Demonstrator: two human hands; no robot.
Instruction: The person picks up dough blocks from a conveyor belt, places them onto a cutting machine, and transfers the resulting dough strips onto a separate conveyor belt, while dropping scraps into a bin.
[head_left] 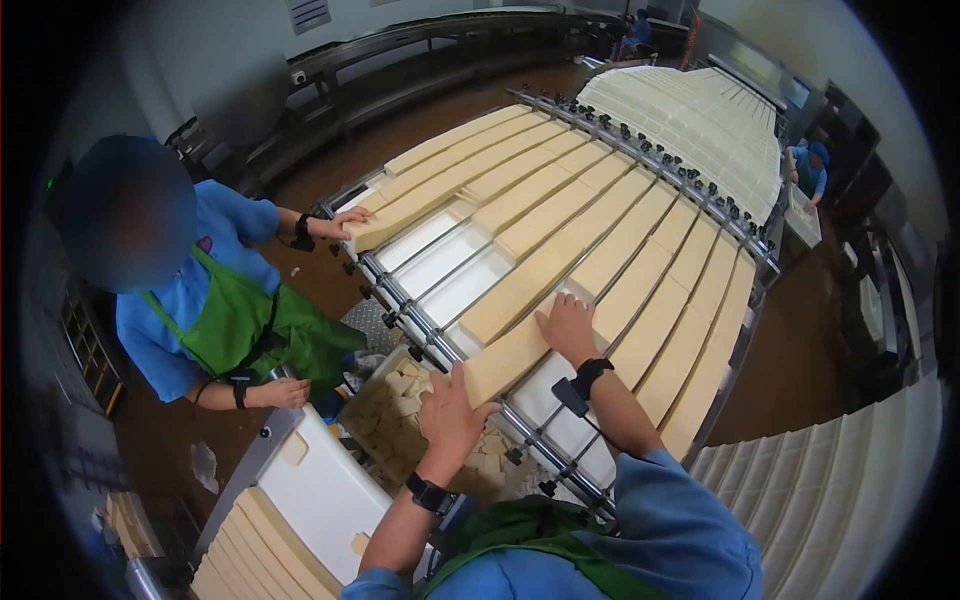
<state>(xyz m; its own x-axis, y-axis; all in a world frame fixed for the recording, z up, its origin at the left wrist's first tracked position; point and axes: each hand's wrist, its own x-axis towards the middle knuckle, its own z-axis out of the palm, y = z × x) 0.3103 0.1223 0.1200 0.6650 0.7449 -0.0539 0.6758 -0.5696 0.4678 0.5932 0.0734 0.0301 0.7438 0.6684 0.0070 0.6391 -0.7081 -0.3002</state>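
A short, pale yellow slab lies across the near edge of the slatted table, between my two hands. My left hand grips its near end, with fingers and thumb spread around the end. My right hand is bent over the slab's far end, fingertips down by a gap in the row. Long pale yellow slabs lie in parallel rows beside it, parted by thin metal rods. White surface shows under the rods next to the held slab.
A metal bar with black knobs edges the table. Below stands a bin of broken pieces. At left, a co-worker in a green apron has one hand on a slab. A white board holds stacked slabs.
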